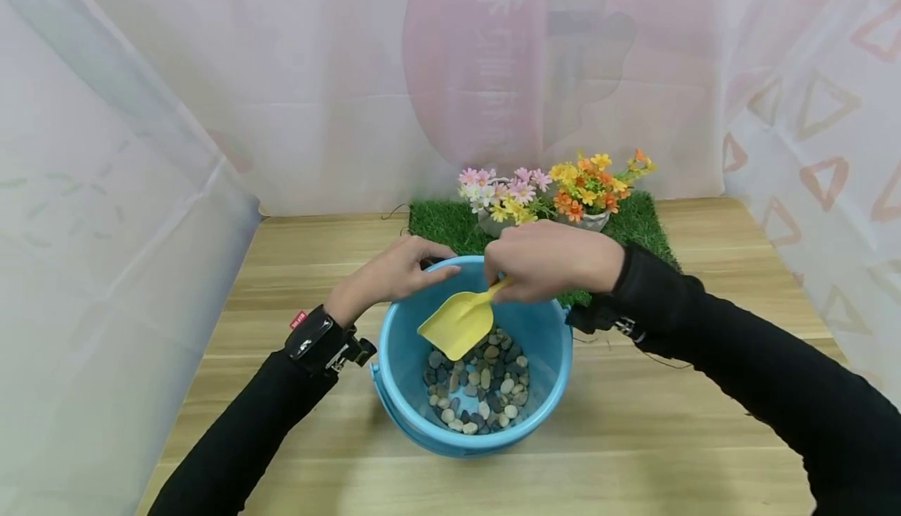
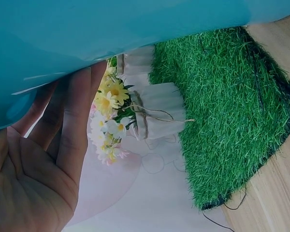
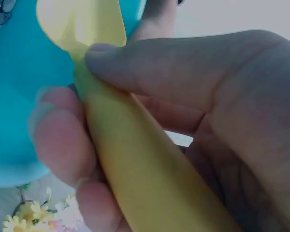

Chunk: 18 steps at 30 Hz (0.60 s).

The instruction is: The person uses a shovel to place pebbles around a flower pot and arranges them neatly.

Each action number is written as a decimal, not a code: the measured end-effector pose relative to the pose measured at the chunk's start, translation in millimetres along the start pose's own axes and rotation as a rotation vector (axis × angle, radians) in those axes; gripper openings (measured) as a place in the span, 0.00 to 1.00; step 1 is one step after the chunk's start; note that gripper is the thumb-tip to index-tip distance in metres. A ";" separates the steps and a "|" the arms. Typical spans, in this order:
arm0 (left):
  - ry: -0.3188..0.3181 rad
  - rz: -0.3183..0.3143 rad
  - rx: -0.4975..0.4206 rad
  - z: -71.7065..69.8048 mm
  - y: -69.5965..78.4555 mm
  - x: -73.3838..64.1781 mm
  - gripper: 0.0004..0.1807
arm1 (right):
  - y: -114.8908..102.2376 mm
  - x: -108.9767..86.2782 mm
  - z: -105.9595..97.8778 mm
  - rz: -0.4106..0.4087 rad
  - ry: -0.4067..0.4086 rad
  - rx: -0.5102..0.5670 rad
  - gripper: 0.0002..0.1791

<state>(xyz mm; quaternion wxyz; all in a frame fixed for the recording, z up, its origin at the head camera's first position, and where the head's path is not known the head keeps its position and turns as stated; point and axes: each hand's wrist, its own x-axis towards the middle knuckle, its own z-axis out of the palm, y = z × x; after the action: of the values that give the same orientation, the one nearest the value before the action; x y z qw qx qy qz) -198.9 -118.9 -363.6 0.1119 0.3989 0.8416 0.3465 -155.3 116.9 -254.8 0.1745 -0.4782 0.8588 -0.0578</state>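
Head view, centre: a yellow plastic scoop [image 1: 461, 324], handle gripped in the right hand [image 1: 552, 260], tilts blade-down above grey and tan pebbles [image 1: 493, 379] in a round light-blue plastic bucket [image 1: 407, 344]. The left hand [image 1: 394, 274] pinches the bucket's upper-left rim, thumb inside. Toward the upper right, two potted multicoloured flower bunches [image 1: 591, 184] stand on green artificial turf [image 1: 443, 227].
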 end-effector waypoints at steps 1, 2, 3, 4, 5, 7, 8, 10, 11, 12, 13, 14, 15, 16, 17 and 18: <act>-0.001 0.002 -0.004 0.2 -0.3 0.2 0.13 | -2.0 2.9 0.9 0.004 -0.009 -0.018 0.03; -0.002 0.003 -0.006 0.5 -0.6 0.4 0.13 | -3.7 5.9 2.1 0.006 -0.014 -0.033 0.04; -0.001 0.006 -0.007 0.6 -1.1 0.6 0.12 | -5.1 8.9 3.4 0.009 -0.023 -0.047 0.07; 0.000 0.011 -0.008 0.7 -1.5 0.6 0.12 | -6.5 12.1 4.7 0.015 -0.029 -0.063 0.10; 0.000 0.017 -0.012 0.7 -1.8 0.6 0.12 | -7.7 15.2 6.1 0.022 -0.037 -0.073 0.12; -0.001 0.031 -0.013 0.6 -2.5 0.4 0.12 | -9.6 21.3 9.4 0.029 -0.050 -0.099 0.15; -0.001 0.036 -0.014 0.4 -2.7 0.4 0.12 | -10.5 24.2 11.0 0.032 -0.056 -0.118 0.16; -0.003 0.045 -0.021 -0.1 -2.8 0.3 0.13 | -12.5 29.9 14.4 0.038 -0.071 -0.165 0.17; -0.003 0.047 -0.021 -0.2 -2.9 0.2 0.13 | -13.5 32.6 16.3 0.043 -0.083 -0.186 0.16; -0.003 0.048 -0.017 -0.2 -2.8 0.1 0.13 | -14.4 35.5 18.3 0.046 -0.095 -0.206 0.16; -0.003 0.047 -0.016 -0.4 -2.6 0.0 0.14 | -15.5 38.4 20.0 0.053 -0.109 -0.223 0.16; -0.001 0.046 -0.014 -0.5 -2.3 0.1 0.14 | -16.4 41.1 22.0 0.060 -0.124 -0.235 0.15; 0.001 0.044 -0.012 -0.4 -2.2 0.2 0.14 | -17.1 43.5 24.5 0.064 -0.137 -0.245 0.16; 0.003 0.043 -0.007 -0.4 -2.2 0.3 0.14 | -17.5 45.9 27.3 0.067 -0.147 -0.248 0.16; 0.004 0.043 -0.001 -0.4 -2.1 0.4 0.14 | -17.8 47.9 30.0 0.068 -0.153 -0.259 0.15; 0.006 0.041 0.002 -0.4 -2.1 0.5 0.13 | -18.2 49.5 32.4 0.064 -0.155 -0.273 0.15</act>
<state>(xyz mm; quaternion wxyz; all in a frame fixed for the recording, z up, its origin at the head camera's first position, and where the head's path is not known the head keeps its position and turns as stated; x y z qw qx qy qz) -200.7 -119.6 -364.7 0.1020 0.4151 0.8339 0.3492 -153.0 67.7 -292.3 0.1757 -0.4728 0.8574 0.1021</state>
